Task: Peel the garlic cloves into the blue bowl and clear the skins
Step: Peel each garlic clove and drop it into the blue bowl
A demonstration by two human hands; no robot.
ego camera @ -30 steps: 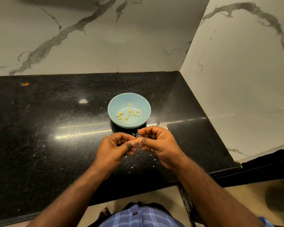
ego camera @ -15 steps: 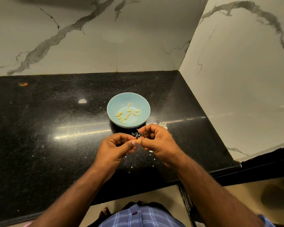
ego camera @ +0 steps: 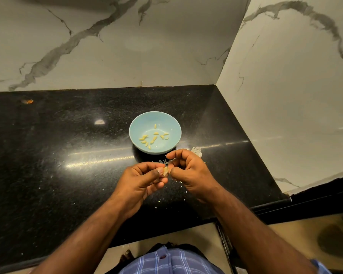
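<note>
A light blue bowl (ego camera: pixel 171 123) stands on the black counter (ego camera: pixel 57 155) with several peeled yellow garlic cloves (ego camera: pixel 153 138) inside. Just in front of it, my left hand (ego camera: pixel 141 180) pinches a small pale garlic clove (ego camera: pixel 165 171) between thumb and fingers. My right hand (ego camera: pixel 190 171) meets it from the right, thumb and curled fingers pinching at the clove's skin. A heap of white garlic skins (ego camera: pixel 196 150) lies on the counter behind my right hand, partly hidden by it.
Marble walls close the counter at the back and on the right, forming a corner. Small white skin flecks (ego camera: pixel 162 200) are scattered on the counter under my hands. An orange scrap (ego camera: pixel 29 101) lies far left. The counter's front edge runs near my body.
My right hand's fingers have drawn slightly away from the left thumb, so the pale clove now shows between the two hands. The bowl has not moved.
</note>
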